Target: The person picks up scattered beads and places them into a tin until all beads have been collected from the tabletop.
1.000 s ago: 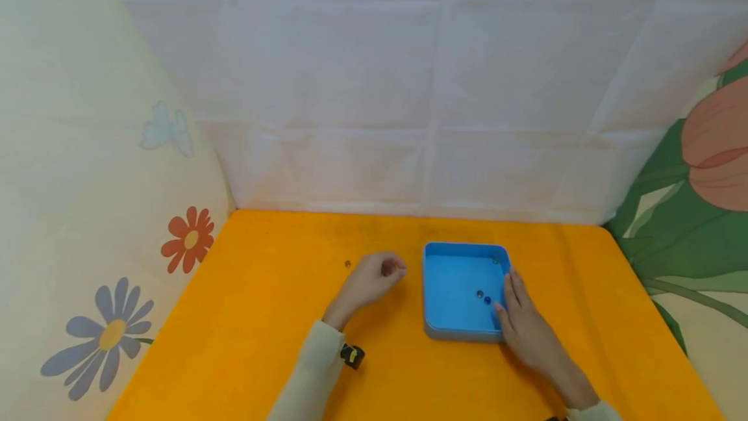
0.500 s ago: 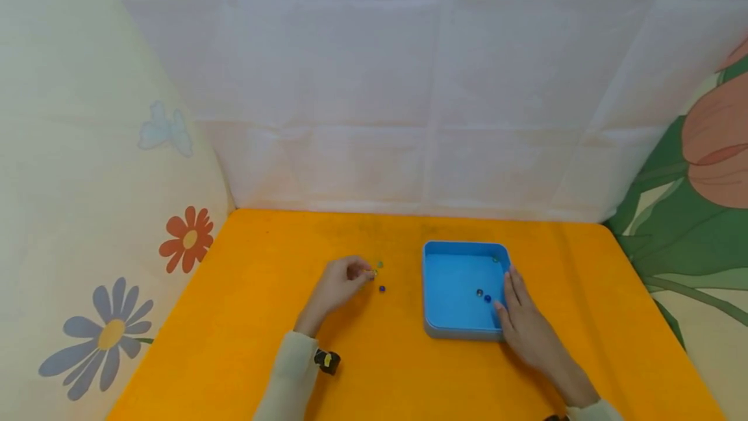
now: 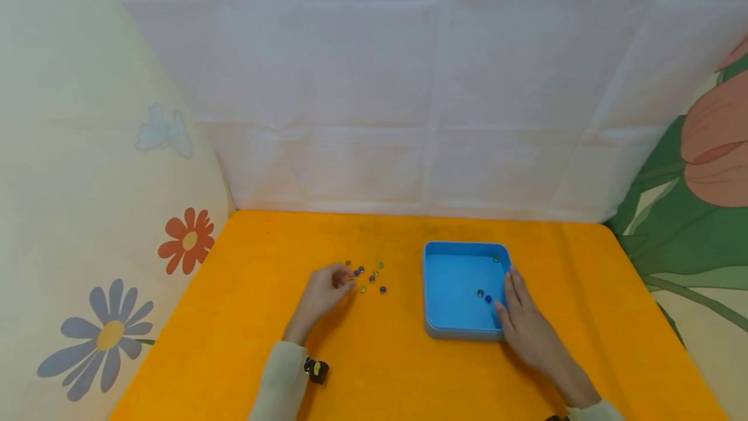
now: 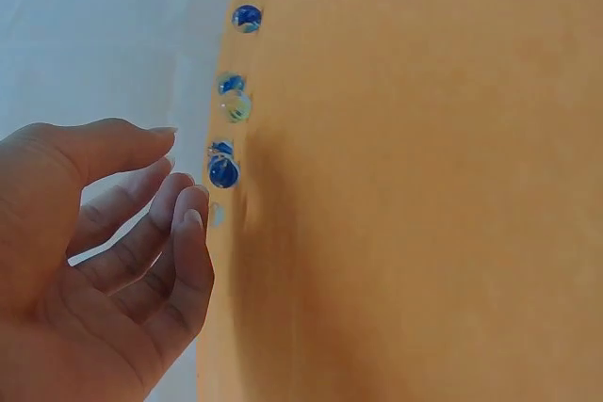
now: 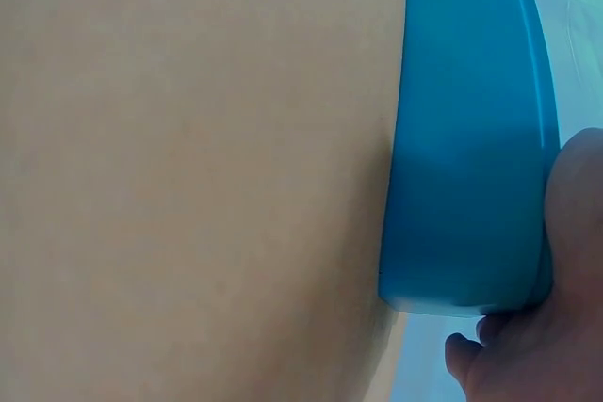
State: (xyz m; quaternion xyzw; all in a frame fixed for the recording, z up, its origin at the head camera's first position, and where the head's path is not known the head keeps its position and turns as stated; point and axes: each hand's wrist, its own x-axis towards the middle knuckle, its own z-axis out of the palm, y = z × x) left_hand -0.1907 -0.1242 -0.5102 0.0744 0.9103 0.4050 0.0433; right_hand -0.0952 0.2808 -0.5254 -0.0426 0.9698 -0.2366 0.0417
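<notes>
Several glass marbles [image 3: 371,279], blue and yellowish-green, lie loosely grouped on the orange table. My left hand [image 3: 320,291] is just left of them, its fingers nearest a blue marble [image 3: 356,273]. In the left wrist view the thumb and loosely bent fingers [image 4: 193,270] stand apart with nothing between them. To the right is a square blue box [image 3: 456,291]. Inside it are a blue marble [image 3: 488,299], a dark marble [image 3: 480,293] and a greenish one [image 3: 495,260]. My right hand [image 3: 528,330] holds the box's right wall, thumb over the rim, fingers along the outside.
The orange table [image 3: 234,330] meets a white cloth backdrop [image 3: 350,83] at its far edge. A flower-printed cloth [image 3: 87,213] hangs at the left, and a tulip-printed one [image 3: 701,226] at the right.
My left hand has moved left, away from the box and past the marbles. More marbles now show on the table where the hand was. The right hand and box have stayed put.
</notes>
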